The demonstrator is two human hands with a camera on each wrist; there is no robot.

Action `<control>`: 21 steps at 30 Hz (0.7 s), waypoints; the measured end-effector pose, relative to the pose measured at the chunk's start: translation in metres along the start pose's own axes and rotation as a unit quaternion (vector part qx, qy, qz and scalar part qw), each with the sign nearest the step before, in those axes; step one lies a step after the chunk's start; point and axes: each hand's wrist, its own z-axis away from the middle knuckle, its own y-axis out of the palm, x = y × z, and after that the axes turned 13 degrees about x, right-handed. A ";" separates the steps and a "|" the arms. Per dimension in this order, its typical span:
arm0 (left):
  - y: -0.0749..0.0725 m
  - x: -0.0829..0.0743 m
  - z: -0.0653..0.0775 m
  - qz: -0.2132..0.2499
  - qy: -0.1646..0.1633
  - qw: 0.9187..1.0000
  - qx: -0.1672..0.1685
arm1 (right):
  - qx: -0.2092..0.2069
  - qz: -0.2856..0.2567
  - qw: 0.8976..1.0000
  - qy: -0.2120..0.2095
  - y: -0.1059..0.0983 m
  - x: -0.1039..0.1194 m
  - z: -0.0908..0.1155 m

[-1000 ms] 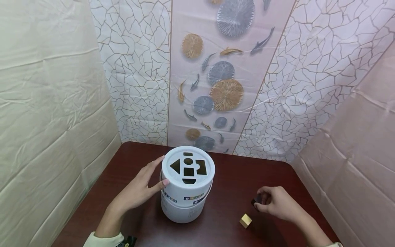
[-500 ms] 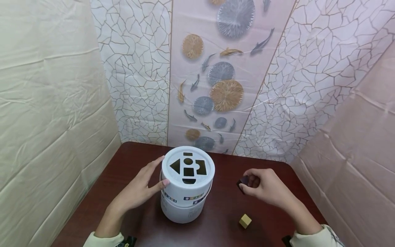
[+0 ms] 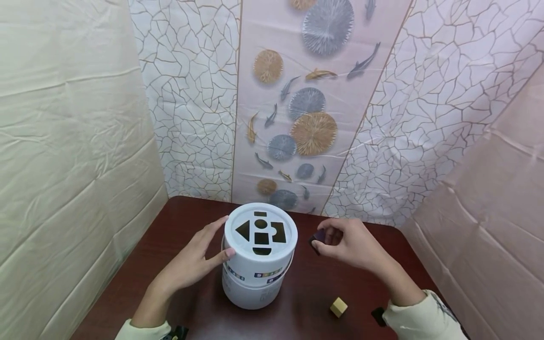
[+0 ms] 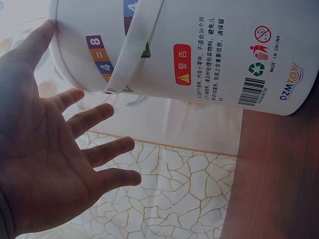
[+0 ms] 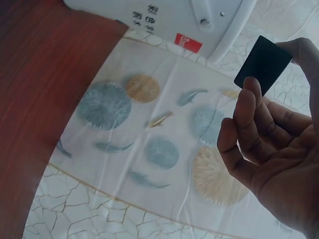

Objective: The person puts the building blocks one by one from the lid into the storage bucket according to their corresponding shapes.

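Note:
A white bucket (image 3: 251, 293) with a carrying handle stands upright on the table, its lid (image 3: 238, 243) cut with a triangle, a circle, a square and other shaped holes. My left hand (image 3: 191, 264) rests against the lid's left rim with thumb and index finger, the other fingers spread straight in the left wrist view. Just right of the bucket, above the table, my right hand (image 3: 350, 245) pinches a dark block (image 5: 263, 64) between thumb and fingertips. The right wrist view shows a flat, nearly square face of that block. A yellow block (image 3: 338, 307) lies on the table below the right hand.
The dark red-brown table (image 3: 314, 293) has its back edge against a patterned cloth (image 3: 191, 118). Cream cloth walls (image 3: 76, 165) close in the left and right sides. Printed labels and a barcode (image 4: 251, 91) show on the bucket's side.
My right hand has lifted the dark block from beside the yellow block and carried it up and left toward the bucket. The left hand stays at the lid rim.

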 end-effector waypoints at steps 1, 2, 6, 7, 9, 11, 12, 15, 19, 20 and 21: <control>0.000 0.000 0.000 0.001 0.000 1.000 0.000 | 0.001 0.000 1.000 -0.002 0.000 0.002 -0.002; 0.000 0.000 0.000 0.002 0.000 1.000 0.000 | 0.001 0.001 1.000 -0.004 -0.001 0.004 -0.004; 0.000 -0.001 -0.001 0.002 0.002 1.000 0.000 | -0.002 0.007 1.000 -0.014 -0.003 0.014 -0.012; 0.000 -0.001 -0.001 0.002 0.002 1.000 -0.001 | -0.002 0.010 1.000 -0.016 -0.004 0.016 -0.015; 0.000 0.000 0.000 0.000 0.005 1.000 -0.002 | -0.002 0.012 1.000 -0.021 -0.004 0.020 -0.020; -0.001 0.000 0.000 -0.001 0.007 1.000 -0.004 | 0.000 0.010 1.000 -0.023 -0.004 0.023 -0.025; -0.001 0.000 0.000 -0.002 0.007 1.000 -0.005 | 0.002 0.009 1.000 -0.025 -0.004 0.024 -0.028; -0.001 0.001 0.000 -0.005 0.009 1.000 -0.006 | 0.007 0.001 1.000 -0.027 -0.002 0.028 -0.035; 0.000 0.001 0.000 -0.006 0.007 1.000 -0.005 | 0.010 -0.007 0.999 -0.040 0.000 0.034 -0.047; 0.000 0.001 0.000 -0.005 0.007 1.000 -0.005 | 0.009 -0.007 0.999 -0.046 0.001 0.036 -0.050; 0.000 0.002 0.000 -0.005 0.007 1.000 -0.005 | 0.008 -0.006 0.999 -0.051 0.002 0.038 -0.054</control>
